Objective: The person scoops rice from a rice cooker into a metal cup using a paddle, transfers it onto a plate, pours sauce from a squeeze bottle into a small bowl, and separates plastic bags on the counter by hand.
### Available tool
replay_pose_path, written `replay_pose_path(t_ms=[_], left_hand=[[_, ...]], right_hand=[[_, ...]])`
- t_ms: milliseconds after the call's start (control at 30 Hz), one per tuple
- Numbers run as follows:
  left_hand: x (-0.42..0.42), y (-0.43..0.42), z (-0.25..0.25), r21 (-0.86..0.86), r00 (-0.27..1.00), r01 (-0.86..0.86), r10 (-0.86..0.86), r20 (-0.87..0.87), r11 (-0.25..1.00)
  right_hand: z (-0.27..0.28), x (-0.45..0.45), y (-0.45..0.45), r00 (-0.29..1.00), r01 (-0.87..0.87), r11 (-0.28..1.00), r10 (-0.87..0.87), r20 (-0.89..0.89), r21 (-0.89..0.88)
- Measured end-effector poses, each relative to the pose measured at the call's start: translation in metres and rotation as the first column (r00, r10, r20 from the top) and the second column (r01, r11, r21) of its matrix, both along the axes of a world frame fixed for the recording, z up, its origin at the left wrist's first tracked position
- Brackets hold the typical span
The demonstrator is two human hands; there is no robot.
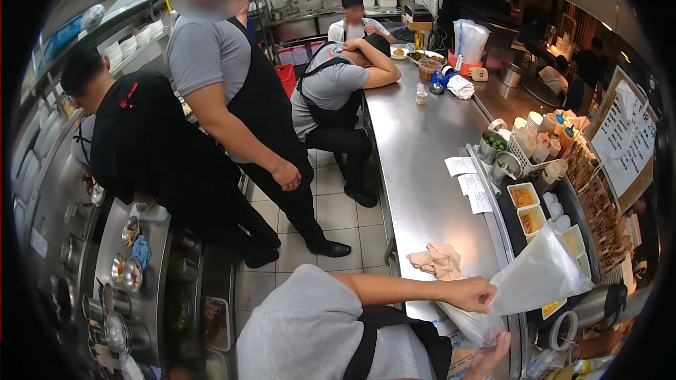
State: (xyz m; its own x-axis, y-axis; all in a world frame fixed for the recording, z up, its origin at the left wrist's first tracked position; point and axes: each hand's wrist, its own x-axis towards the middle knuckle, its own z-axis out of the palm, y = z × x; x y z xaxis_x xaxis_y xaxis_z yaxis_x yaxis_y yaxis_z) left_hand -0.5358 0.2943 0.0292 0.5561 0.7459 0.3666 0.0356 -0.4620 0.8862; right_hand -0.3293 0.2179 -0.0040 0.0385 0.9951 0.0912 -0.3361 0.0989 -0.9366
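My left hand (473,295) reaches over the steel counter and pinches the edge of a clear plastic bag (542,274). The bag spreads out to the right, over part of the containers there. Below it, my right hand (487,359) is by more crumpled clear plastic, its fingers curled at the edge of it; part of this hand is out of frame. Under my hands lies plastic packaging with blue print (461,353). A crumpled beige cloth (438,262) rests on the counter just beyond my left forearm.
The steel counter (415,162) runs away from me, with paper slips (473,186), sauce bottles (546,137) and food tubs (522,197) along its right side. A person leans on its far end (338,91). Two people stand left, by a prep counter with metal bowls (132,274).
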Motion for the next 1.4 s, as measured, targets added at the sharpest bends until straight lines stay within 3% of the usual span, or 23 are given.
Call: replay_pose_path(t_ms=[33,67,167,200,233,300,333,367,400,433,467,500,567,633,700,733,767,800,867,1100,1167,1267,1400], left_hand=[[0.000,0.001,0.001,0.170,0.996,0.056,-0.066,0.055,0.984],[0.003,0.000,0.003,0.170,0.996,0.054,-0.064,0.055,0.984],[0.012,-0.006,0.014,0.208,0.893,0.353,-0.394,0.217,0.912],[0.010,-0.009,0.018,-0.124,0.829,0.532,-0.485,0.280,0.838],[0.009,-0.010,0.020,-0.422,0.756,0.654,-0.537,0.374,0.627],[0.009,-0.007,0.009,-0.469,0.727,0.687,-0.549,0.413,0.555],[0.006,-0.009,0.010,-0.472,0.789,0.613,-0.524,0.320,0.634],[0.003,-0.010,0.009,-0.464,0.844,0.533,-0.487,0.225,0.708],[0.001,-0.008,0.007,-0.464,0.844,0.531,-0.486,0.224,0.708],[-0.002,-0.003,0.003,-0.436,0.774,0.628,-0.577,0.261,0.645],[-0.003,0.001,0.002,-0.405,0.692,0.715,-0.659,0.295,0.570],[-0.005,0.003,0.014,-0.405,0.691,0.716,-0.660,0.295,0.569],[-0.009,0.017,0.050,-0.307,0.683,0.694,-0.461,0.567,0.651],[-0.012,0.034,0.086,-0.198,0.632,0.680,-0.428,0.646,0.706],[-0.008,0.048,0.116,-0.073,0.771,0.458,-0.355,0.529,0.886],[-0.002,0.052,0.124,-0.070,0.770,0.459,-0.358,0.529,0.885],[0.005,0.058,0.131,-0.044,0.875,0.109,-0.075,0.478,0.993],[0.011,0.063,0.134,0.000,0.869,-0.256,0.230,0.438,0.967],[0.018,0.078,0.119,-0.119,0.872,-0.262,0.288,0.396,0.958],[0.027,0.098,0.090,-0.417,0.880,-0.169,0.327,0.344,0.893],[0.031,0.097,0.094,-0.427,0.878,-0.169,0.333,0.344,0.888],[0.032,0.096,0.097,-0.214,0.877,-0.288,0.347,0.334,0.933],[0.036,0.109,0.079,-0.531,0.890,-0.120,0.328,0.317,0.839]], right_hand=[[-0.004,0.004,0.002,1.000,-0.001,0.999,0.001,0.006,-0.043],[-0.002,0.003,0.003,1.000,-0.002,0.996,0.003,0.011,-0.087],[0.004,-0.006,0.007,0.991,0.013,0.987,0.008,0.135,-0.158],[0.005,-0.004,0.009,0.991,0.012,0.987,0.010,0.137,-0.159],[0.005,0.000,0.013,0.992,0.072,0.997,-0.068,0.108,-0.036],[0.006,0.021,0.023,0.987,0.141,0.986,-0.147,0.069,0.088],[0.006,0.043,0.025,0.945,-0.091,0.985,0.131,-0.299,0.144],[0.011,0.056,0.024,0.701,-0.280,0.919,0.393,-0.595,0.277],[0.025,0.053,0.019,0.700,-0.281,0.919,0.394,-0.596,0.278],[0.040,0.048,0.015,0.933,-0.123,0.991,0.135,-0.335,0.058],[0.057,0.045,0.013,0.993,0.114,0.989,-0.113,0.019,-0.094],[0.072,0.048,0.015,0.993,0.115,0.989,-0.114,0.019,-0.094],[0.097,0.059,0.024,0.784,-0.196,0.978,0.198,0.588,-0.068],[0.104,0.088,0.052,0.766,-0.377,0.864,0.089,0.637,0.333],[0.140,0.059,0.067,0.775,0.140,0.909,-0.347,0.529,0.392],[0.147,0.056,0.084,0.692,0.186,0.859,-0.460,0.557,0.478],[0.150,0.058,0.103,0.598,0.220,0.796,-0.566,0.567,0.563],[0.148,0.058,0.114,0.598,0.219,0.795,-0.568,0.566,0.566],[0.140,0.055,0.135,0.655,0.165,0.933,-0.347,0.671,0.321],[0.136,0.058,0.145,0.720,0.242,0.962,-0.264,0.642,0.124],[0.106,0.097,0.173,0.865,0.098,0.992,-0.126,0.486,0.084],[0.095,0.104,0.181,0.854,0.172,0.977,-0.212,0.475,0.126],[0.095,0.087,0.162,0.964,0.110,0.992,-0.090,0.250,-0.066]])
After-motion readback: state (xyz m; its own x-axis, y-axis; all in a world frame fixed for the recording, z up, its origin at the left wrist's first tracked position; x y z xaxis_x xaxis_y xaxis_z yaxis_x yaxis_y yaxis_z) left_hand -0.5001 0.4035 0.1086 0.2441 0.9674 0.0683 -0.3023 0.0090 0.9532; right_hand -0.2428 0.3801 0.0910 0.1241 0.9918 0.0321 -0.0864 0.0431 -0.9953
